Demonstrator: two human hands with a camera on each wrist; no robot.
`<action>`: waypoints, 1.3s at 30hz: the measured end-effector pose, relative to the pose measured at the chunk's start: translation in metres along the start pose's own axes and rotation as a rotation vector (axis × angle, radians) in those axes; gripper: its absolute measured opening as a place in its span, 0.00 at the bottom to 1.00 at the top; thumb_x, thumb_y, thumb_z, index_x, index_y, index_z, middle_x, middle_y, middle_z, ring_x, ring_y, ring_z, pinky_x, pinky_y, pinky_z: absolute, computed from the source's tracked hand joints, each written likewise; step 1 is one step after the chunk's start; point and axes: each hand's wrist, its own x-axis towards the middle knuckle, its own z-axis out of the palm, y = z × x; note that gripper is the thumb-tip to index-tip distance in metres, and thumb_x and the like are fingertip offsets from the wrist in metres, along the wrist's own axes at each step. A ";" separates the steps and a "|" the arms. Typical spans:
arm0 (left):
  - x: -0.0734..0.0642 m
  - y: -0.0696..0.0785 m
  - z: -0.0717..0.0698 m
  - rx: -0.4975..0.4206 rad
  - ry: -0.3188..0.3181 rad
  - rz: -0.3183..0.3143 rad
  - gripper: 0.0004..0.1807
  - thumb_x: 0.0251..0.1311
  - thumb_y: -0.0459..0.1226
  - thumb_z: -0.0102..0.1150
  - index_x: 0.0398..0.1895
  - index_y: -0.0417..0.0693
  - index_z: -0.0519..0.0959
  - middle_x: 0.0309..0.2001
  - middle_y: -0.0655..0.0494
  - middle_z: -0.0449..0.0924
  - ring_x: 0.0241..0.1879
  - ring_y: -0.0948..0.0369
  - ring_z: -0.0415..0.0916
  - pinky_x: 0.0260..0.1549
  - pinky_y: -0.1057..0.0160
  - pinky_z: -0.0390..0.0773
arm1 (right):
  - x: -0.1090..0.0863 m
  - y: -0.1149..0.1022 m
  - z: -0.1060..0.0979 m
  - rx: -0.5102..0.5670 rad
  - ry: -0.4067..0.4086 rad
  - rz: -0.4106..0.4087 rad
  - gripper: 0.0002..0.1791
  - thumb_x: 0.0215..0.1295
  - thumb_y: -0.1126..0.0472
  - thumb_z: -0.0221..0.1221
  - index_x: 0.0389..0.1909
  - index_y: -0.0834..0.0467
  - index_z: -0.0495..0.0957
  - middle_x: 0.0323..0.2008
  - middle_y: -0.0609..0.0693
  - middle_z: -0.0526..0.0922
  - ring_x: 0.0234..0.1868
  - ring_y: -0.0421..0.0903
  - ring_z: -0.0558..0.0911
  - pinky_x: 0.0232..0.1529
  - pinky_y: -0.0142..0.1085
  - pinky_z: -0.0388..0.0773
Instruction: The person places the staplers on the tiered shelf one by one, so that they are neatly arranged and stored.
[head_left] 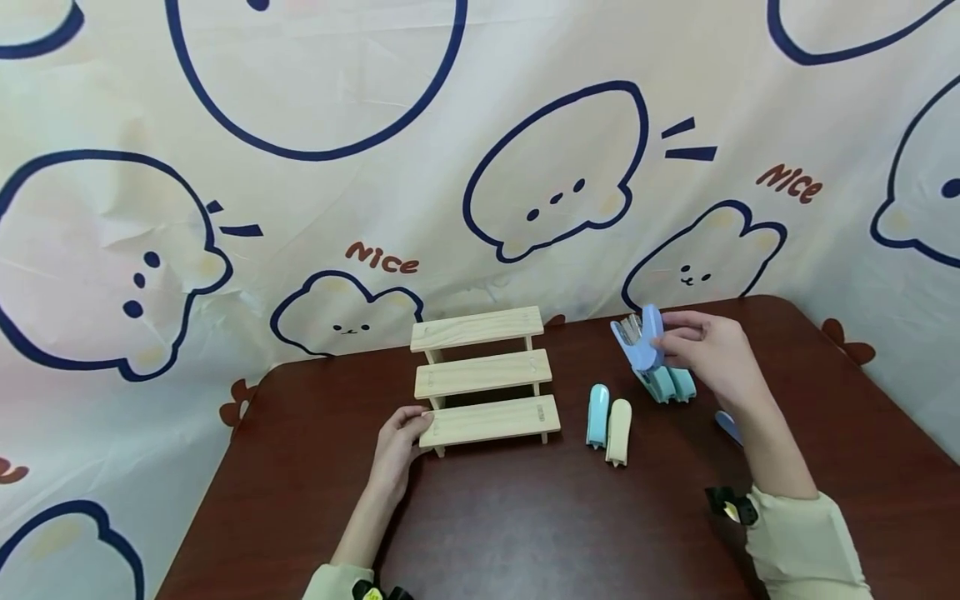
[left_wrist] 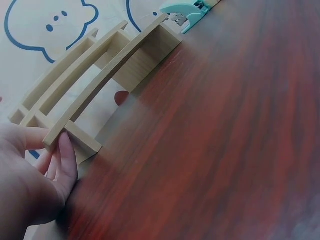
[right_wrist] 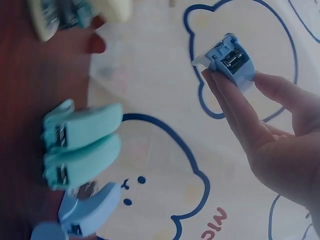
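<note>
A small wooden three-step rack (head_left: pixel 487 421) stands towards the back of the table. At the left end of its lowest step, my left hand (head_left: pixel 397 442) pinches the board, the thumb on top and fingers beneath; the left wrist view shows that grip on the rack (left_wrist: pixel 107 75). My right hand (head_left: pixel 708 346) holds a blue stapler (head_left: pixel 651 342) up between thumb and fingers, its jaws apart in the head view. Just below it, two teal staplers (head_left: pixel 671 385) stand side by side. The right wrist view shows the held blue stapler (right_wrist: pixel 240 65) end-on.
A light blue stapler (head_left: pixel 597 415) and a cream stapler (head_left: pixel 618 432) stand between the rack and the right arm. Another blue stapler (head_left: pixel 727 427) is partly hidden by that forearm. Behind the brown table (head_left: pixel 525 517) hangs a cartoon-printed cloth (head_left: pixel 525 292).
</note>
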 end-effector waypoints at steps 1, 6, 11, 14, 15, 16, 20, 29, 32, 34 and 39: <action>-0.001 0.000 -0.001 0.001 0.000 0.002 0.13 0.71 0.34 0.61 0.52 0.34 0.75 0.40 0.56 0.78 0.37 0.62 0.78 0.35 0.64 0.81 | 0.001 -0.003 0.001 0.019 0.008 -0.003 0.31 0.74 0.54 0.63 0.69 0.69 0.70 0.55 0.66 0.84 0.38 0.35 0.87 0.42 0.31 0.85; -0.003 0.002 -0.003 0.001 -0.005 0.003 0.15 0.71 0.35 0.62 0.54 0.35 0.74 0.40 0.56 0.78 0.37 0.62 0.77 0.36 0.64 0.81 | 0.004 -0.017 0.008 0.122 0.045 -0.025 0.32 0.74 0.56 0.64 0.72 0.68 0.69 0.54 0.61 0.84 0.38 0.35 0.87 0.42 0.32 0.85; -0.002 0.002 -0.006 0.004 0.005 0.013 0.14 0.72 0.35 0.61 0.54 0.35 0.75 0.41 0.56 0.78 0.37 0.62 0.78 0.36 0.64 0.80 | 0.007 -0.029 0.017 0.304 0.093 -0.052 0.32 0.71 0.59 0.66 0.70 0.70 0.70 0.42 0.42 0.87 0.37 0.36 0.89 0.41 0.32 0.85; -0.002 0.003 -0.007 0.008 0.014 0.018 0.14 0.72 0.35 0.61 0.53 0.35 0.75 0.40 0.56 0.78 0.36 0.63 0.78 0.35 0.64 0.80 | 0.009 -0.034 0.024 0.466 0.126 -0.079 0.31 0.69 0.62 0.68 0.67 0.73 0.71 0.39 0.40 0.88 0.37 0.38 0.89 0.39 0.32 0.85; -0.002 0.003 -0.007 0.009 0.013 0.020 0.14 0.72 0.35 0.61 0.53 0.35 0.75 0.40 0.56 0.78 0.36 0.63 0.77 0.35 0.64 0.80 | 0.009 -0.036 0.026 0.517 0.133 -0.087 0.30 0.68 0.63 0.68 0.66 0.73 0.72 0.38 0.41 0.88 0.36 0.39 0.90 0.38 0.32 0.85; -0.002 0.003 -0.006 0.009 0.012 0.020 0.14 0.72 0.35 0.61 0.54 0.35 0.75 0.40 0.56 0.78 0.36 0.63 0.77 0.35 0.64 0.80 | 0.010 -0.037 0.029 0.559 0.138 -0.096 0.28 0.68 0.64 0.69 0.64 0.72 0.74 0.38 0.42 0.89 0.36 0.39 0.90 0.38 0.33 0.85; -0.002 0.002 -0.006 0.012 0.005 0.025 0.15 0.72 0.36 0.61 0.54 0.35 0.75 0.41 0.56 0.78 0.37 0.63 0.77 0.35 0.64 0.80 | 0.012 -0.040 0.039 0.649 0.126 -0.103 0.18 0.67 0.65 0.69 0.55 0.65 0.81 0.38 0.45 0.90 0.35 0.41 0.90 0.38 0.32 0.85; -0.004 0.000 -0.006 0.029 0.010 0.027 0.15 0.72 0.37 0.61 0.54 0.36 0.75 0.41 0.55 0.79 0.37 0.61 0.78 0.35 0.63 0.80 | 0.015 -0.048 0.061 0.721 0.131 -0.073 0.27 0.69 0.68 0.66 0.66 0.72 0.73 0.39 0.44 0.90 0.37 0.41 0.90 0.42 0.33 0.85; -0.004 -0.001 -0.005 0.025 0.010 0.029 0.15 0.71 0.37 0.62 0.53 0.36 0.75 0.41 0.55 0.80 0.37 0.61 0.78 0.34 0.63 0.80 | 0.018 -0.050 0.067 0.724 0.136 -0.062 0.27 0.70 0.67 0.66 0.67 0.71 0.73 0.40 0.44 0.90 0.39 0.41 0.90 0.43 0.33 0.84; -0.005 0.000 -0.004 0.023 0.007 0.032 0.15 0.71 0.37 0.62 0.53 0.35 0.75 0.41 0.55 0.80 0.37 0.61 0.78 0.34 0.64 0.80 | 0.019 -0.051 0.071 0.722 0.137 -0.068 0.27 0.70 0.66 0.66 0.67 0.71 0.73 0.42 0.46 0.89 0.40 0.42 0.90 0.45 0.34 0.84; -0.005 -0.001 -0.002 0.021 0.001 0.041 0.14 0.71 0.37 0.62 0.51 0.36 0.76 0.39 0.55 0.79 0.35 0.61 0.78 0.33 0.64 0.80 | 0.025 -0.054 0.081 0.715 0.149 -0.079 0.25 0.70 0.66 0.66 0.65 0.70 0.75 0.48 0.51 0.88 0.41 0.42 0.90 0.46 0.35 0.84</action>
